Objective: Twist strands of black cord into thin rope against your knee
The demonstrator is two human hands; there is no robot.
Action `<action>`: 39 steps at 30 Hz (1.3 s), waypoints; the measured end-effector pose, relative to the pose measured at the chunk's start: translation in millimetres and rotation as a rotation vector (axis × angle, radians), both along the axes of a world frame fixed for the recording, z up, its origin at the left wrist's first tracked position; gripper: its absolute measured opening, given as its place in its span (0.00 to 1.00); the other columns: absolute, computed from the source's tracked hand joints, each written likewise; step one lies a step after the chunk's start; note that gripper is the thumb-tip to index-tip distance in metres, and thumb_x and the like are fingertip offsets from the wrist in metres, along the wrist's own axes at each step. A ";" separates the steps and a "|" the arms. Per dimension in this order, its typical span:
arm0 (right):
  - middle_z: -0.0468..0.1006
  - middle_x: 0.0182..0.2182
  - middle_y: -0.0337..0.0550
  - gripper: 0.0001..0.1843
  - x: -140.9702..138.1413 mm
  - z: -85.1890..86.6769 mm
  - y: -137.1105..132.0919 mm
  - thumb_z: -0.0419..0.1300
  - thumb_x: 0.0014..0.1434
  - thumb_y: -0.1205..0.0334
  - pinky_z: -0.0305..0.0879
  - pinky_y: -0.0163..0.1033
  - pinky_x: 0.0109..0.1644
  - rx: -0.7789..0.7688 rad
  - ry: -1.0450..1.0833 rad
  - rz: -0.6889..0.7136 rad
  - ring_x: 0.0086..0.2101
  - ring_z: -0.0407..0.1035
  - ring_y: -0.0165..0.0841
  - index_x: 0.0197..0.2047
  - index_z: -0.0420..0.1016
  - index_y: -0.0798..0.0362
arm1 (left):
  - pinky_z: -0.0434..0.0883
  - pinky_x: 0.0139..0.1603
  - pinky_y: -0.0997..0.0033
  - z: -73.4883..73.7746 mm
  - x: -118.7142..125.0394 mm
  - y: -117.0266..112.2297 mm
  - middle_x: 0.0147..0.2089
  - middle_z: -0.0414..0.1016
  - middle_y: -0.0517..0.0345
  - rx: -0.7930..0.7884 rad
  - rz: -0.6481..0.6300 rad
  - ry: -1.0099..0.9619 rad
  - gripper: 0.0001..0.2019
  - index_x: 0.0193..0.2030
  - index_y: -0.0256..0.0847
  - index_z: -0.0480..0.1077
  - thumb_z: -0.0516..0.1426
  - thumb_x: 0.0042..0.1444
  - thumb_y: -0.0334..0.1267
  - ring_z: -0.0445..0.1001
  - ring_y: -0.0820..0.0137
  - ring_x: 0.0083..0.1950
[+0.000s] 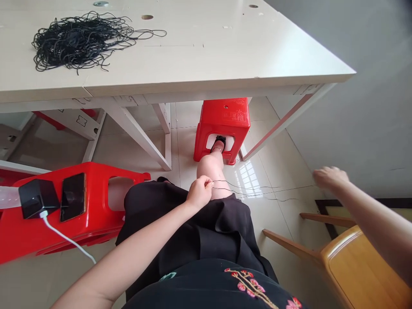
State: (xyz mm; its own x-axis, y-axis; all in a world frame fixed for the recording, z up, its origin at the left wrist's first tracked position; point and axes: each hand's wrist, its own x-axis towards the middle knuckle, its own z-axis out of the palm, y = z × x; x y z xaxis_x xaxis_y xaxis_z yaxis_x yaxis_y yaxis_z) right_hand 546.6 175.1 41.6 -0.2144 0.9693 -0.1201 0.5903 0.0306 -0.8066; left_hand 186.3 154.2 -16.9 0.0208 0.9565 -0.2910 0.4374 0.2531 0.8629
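My left hand rests in a pinch on my knee, holding one end of a thin black string. The string runs taut to the right, above the floor, to my right hand, which is stretched out to the side with its fingers closed on the other end. That hand is a little blurred. A tangled pile of black strings lies on the white table at the far left, out of reach of both hands.
A red plastic stool at my left carries a black phone and a black charger block with a white cable. Another red stool stands under the table, my foot resting in it. A wooden chair is at my right.
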 end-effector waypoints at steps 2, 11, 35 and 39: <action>0.67 0.21 0.41 0.07 -44.2 -11.4 2.2 0.60 0.55 0.63 0.57 0.35 0.24 0.033 -0.063 -0.048 0.20 0.61 0.27 0.25 0.72 0.52 | 0.63 0.34 0.69 -1.3 -1.5 -3.5 0.26 0.70 0.58 -0.003 -0.005 0.021 0.04 0.25 0.42 0.65 0.54 0.49 0.35 0.68 0.69 0.30; 0.75 0.35 0.52 0.10 -210.4 -43.1 -87.0 0.54 0.61 0.59 0.68 0.46 0.39 0.150 -0.373 0.404 0.35 0.70 0.40 0.37 0.74 0.54 | 0.63 0.32 0.71 -4.4 0.2 -6.6 0.26 0.70 0.58 -0.036 0.014 -0.050 0.06 0.25 0.40 0.65 0.54 0.49 0.37 0.67 0.70 0.29; 0.34 0.69 0.47 0.32 -256.3 -82.7 10.5 0.35 0.64 0.43 0.40 0.67 0.63 0.101 -0.450 -0.100 0.66 0.30 0.47 0.69 0.40 0.42 | 0.67 0.38 0.65 -4.5 -9.2 14.9 0.34 0.78 0.47 -0.006 -0.064 0.128 0.08 0.29 0.39 0.68 0.50 0.55 0.38 0.74 0.62 0.36; 0.34 0.69 0.47 0.32 -261.4 -82.4 15.9 0.34 0.64 0.42 0.39 0.68 0.62 0.101 -0.476 -0.090 0.66 0.30 0.48 0.68 0.40 0.40 | 0.67 0.37 0.65 -3.8 -13.3 17.5 0.34 0.78 0.47 -0.028 -0.073 0.128 0.08 0.30 0.39 0.68 0.50 0.55 0.37 0.74 0.62 0.36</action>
